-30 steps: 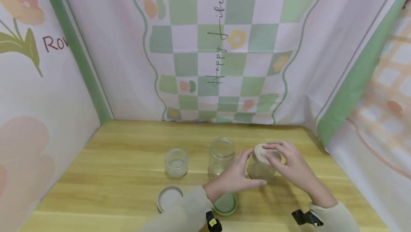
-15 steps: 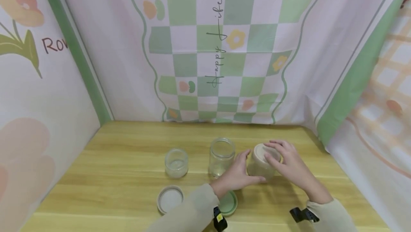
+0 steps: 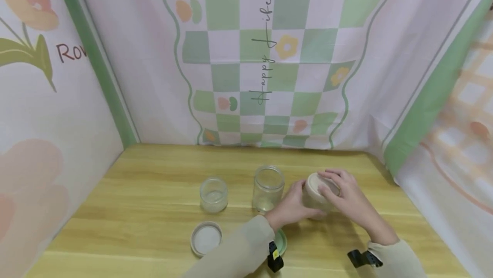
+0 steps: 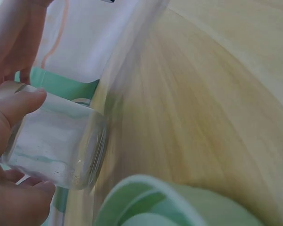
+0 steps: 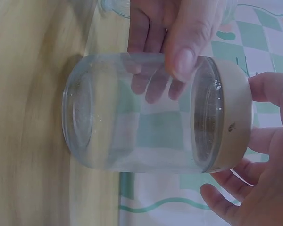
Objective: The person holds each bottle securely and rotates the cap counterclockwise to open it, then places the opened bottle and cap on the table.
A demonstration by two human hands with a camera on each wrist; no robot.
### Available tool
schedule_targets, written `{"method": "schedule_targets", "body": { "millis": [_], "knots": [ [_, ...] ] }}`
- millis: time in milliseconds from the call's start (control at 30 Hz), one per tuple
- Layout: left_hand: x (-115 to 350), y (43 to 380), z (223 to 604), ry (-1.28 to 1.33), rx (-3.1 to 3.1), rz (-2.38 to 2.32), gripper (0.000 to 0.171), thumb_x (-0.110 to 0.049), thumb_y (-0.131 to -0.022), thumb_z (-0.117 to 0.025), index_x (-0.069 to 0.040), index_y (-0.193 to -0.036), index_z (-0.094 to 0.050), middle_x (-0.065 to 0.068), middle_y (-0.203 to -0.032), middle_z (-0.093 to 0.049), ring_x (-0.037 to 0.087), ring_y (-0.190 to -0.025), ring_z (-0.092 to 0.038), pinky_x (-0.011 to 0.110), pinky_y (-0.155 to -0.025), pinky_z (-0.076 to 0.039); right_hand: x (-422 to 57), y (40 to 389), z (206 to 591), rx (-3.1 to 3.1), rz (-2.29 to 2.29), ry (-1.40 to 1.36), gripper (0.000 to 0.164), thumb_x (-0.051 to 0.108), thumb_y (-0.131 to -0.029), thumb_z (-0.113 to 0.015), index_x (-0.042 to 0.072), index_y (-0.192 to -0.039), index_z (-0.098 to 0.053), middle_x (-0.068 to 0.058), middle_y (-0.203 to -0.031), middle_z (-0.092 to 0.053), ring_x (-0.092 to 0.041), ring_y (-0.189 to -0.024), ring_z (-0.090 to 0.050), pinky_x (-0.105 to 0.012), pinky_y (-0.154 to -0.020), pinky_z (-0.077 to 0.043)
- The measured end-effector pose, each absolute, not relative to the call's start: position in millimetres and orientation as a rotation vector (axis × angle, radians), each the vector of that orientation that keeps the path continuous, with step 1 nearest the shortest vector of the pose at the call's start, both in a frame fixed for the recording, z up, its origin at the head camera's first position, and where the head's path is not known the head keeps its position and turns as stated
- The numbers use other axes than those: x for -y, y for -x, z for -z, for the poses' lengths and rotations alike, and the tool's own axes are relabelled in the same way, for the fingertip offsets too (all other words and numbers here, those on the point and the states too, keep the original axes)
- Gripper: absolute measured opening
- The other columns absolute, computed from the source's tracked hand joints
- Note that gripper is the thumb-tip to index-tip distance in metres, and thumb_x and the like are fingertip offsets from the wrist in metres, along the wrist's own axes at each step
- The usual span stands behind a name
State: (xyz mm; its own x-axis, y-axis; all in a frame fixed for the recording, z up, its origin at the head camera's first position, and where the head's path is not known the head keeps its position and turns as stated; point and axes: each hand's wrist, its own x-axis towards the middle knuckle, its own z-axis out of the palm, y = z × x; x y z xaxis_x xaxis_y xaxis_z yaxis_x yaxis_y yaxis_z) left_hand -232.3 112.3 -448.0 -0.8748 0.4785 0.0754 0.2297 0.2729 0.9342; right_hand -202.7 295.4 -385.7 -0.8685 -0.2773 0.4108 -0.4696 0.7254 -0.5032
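A clear glass jar (image 5: 151, 113) with a cream lid (image 5: 236, 115) stands at the right of the table, its base close over the wood. My left hand (image 3: 290, 209) grips the jar's body from the left, thumb on one side and fingers behind the glass. From above, my right hand (image 3: 351, 196) holds the lid, with fingertips around its rim in the right wrist view. The lid sits on the jar's mouth. Through the glass, no contents show. In the left wrist view, both hands appear around the jar.
Left of my left hand stands a taller open glass jar (image 3: 268, 190); further left is a shorter open one (image 3: 213, 194). A pale lid (image 3: 206, 239) lies upturned near the front. A green lid (image 3: 283, 242) is partly hidden by my left wrist. Printed curtains (image 3: 154, 98) border the table (image 3: 154, 184).
My left hand has moved right and closed around the jar's body. My right hand has stayed on the lid. The left forearm now covers more of the green lid.
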Motion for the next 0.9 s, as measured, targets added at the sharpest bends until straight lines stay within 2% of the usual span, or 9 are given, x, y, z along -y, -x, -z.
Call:
{"method": "schedule_targets", "body": {
  "millis": [133,367,467,633,733,900],
  "knots": [
    [-116.8,233.0,447.3,-0.586,-2.313,-1.661,0.095,-0.038,-0.075,-0.09,-0.018,-0.151,-0.036,-0.004,-0.141,-0.045,0.012,-0.124,-0.048,0.037,-0.106,-0.042,-296.6,202.6,388.5,2.628,-0.886,-0.577,0.042,0.02,-0.097,-0.068,-0.001,-0.132,-0.061,-0.028,-0.135,-0.049,-0.049,-0.124,-0.039,-0.073,-0.09,-0.038],
    [-119.7,233.9,444.4,-0.55,-2.345,-1.688,0.09,-0.033,-0.073,-0.092,-0.016,-0.144,-0.041,-0.006,-0.132,-0.048,0.015,-0.12,-0.051,0.03,-0.103,-0.043,-297.9,205.2,387.7,2.671,-0.854,-0.502,0.048,0.028,-0.097,-0.069,-0.001,-0.133,-0.06,-0.028,-0.133,-0.05,-0.049,-0.122,-0.039,-0.07,-0.088,-0.041],
    [-119.3,234.1,444.6,-0.558,-2.346,-1.683,0.088,-0.034,-0.074,-0.091,-0.017,-0.144,-0.041,-0.007,-0.131,-0.047,0.016,-0.124,-0.049,0.032,-0.105,-0.043,-296.9,206.6,385.5,2.704,-0.821,-0.456,0.056,0.036,-0.094,-0.071,-0.001,-0.135,-0.058,-0.027,-0.133,-0.051,-0.048,-0.122,-0.04,-0.07,-0.089,-0.04],
    [-117.7,234.9,445.2,-0.587,-2.343,-1.672,0.087,-0.036,-0.075,-0.09,-0.016,-0.144,-0.041,-0.007,-0.133,-0.046,0.015,-0.125,-0.047,0.038,-0.108,-0.041,-295.6,208.9,383.7,2.735,-0.721,-0.455,0.074,0.046,-0.084,-0.08,-0.004,-0.134,-0.057,-0.027,-0.127,-0.054,-0.046,-0.115,-0.045,-0.066,-0.084,-0.044],
    [-116.9,236.0,446.3,-0.602,-2.346,-1.656,0.088,-0.037,-0.075,-0.09,-0.016,-0.145,-0.041,-0.006,-0.134,-0.046,0.013,-0.124,-0.047,0.039,-0.109,-0.041,-295.2,209.5,383.1,2.732,-0.686,-0.479,0.077,0.046,-0.081,-0.083,-0.006,-0.132,-0.058,-0.025,-0.123,-0.055,-0.044,-0.112,-0.047,-0.063,-0.081,-0.046],
    [-115.8,237.3,446.9,-0.633,-2.342,-1.646,0.086,-0.038,-0.077,-0.088,-0.014,-0.144,-0.04,-0.004,-0.134,-0.045,0.012,-0.123,-0.046,0.038,-0.108,-0.04,-295.7,210.4,383.0,2.741,-0.688,-0.486,0.076,0.046,-0.082,-0.081,-0.006,-0.132,-0.059,-0.023,-0.124,-0.056,-0.041,-0.111,-0.047,-0.06,-0.079,-0.048]
  ]
}}
